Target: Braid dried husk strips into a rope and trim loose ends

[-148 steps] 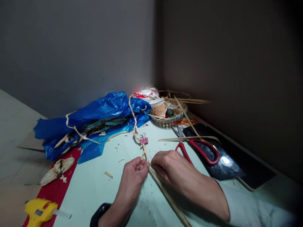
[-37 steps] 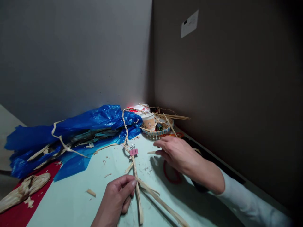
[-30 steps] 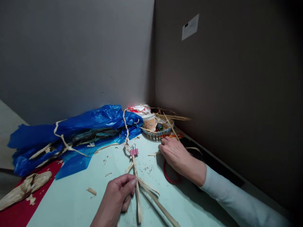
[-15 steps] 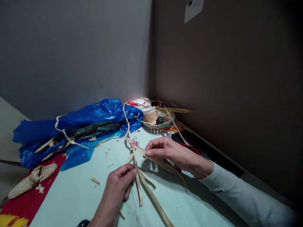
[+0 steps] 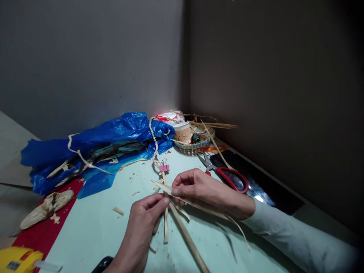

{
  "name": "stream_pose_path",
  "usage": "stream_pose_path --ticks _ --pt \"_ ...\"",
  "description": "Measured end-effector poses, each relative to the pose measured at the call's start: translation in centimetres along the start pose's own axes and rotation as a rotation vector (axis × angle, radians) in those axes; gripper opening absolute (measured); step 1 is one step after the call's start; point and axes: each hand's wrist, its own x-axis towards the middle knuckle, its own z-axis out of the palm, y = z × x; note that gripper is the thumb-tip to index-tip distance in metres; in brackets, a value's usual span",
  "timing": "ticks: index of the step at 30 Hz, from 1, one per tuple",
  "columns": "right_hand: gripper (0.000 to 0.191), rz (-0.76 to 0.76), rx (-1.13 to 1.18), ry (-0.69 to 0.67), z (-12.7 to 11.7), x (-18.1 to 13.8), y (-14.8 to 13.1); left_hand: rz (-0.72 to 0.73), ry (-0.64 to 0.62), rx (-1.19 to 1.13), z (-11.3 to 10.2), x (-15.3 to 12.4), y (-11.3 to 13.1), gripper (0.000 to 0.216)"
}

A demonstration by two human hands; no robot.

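Fibre braid (image 5: 156, 145), left hand (image 5: 143, 220) pinching it, right hand (image 5: 204, 190) slanted inward, pinching a pale strip (image 5: 162, 185).

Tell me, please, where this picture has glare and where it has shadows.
Head view: glare whitens one spot on the dark glossy surface, highlights streak the blue plastic; also head view: shadows lie on the table near the right hand, and the right wall looks dim.
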Motion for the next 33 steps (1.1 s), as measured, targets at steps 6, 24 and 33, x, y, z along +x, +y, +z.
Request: stream_pose_path --ticks 6,24,33 --pt "0.022 -0.013 -0.173 0.137 1.4 -0.7 0.4 0.012 -0.009 0.029 -0.2 0.2 -0.1 0.024" --pt "0.023 -0.015 -1.123 0.328 4.0 -2.3 2.0 -0.074 -0.178 -0.135 -0.7 0.4 -0.6 0.03" --pt "0.017 -0.099 -1.401 0.333 5.0 -3.4 2.6 -0.093 -0.21 -0.176 -0.6 0.3 -1.1 0.034"
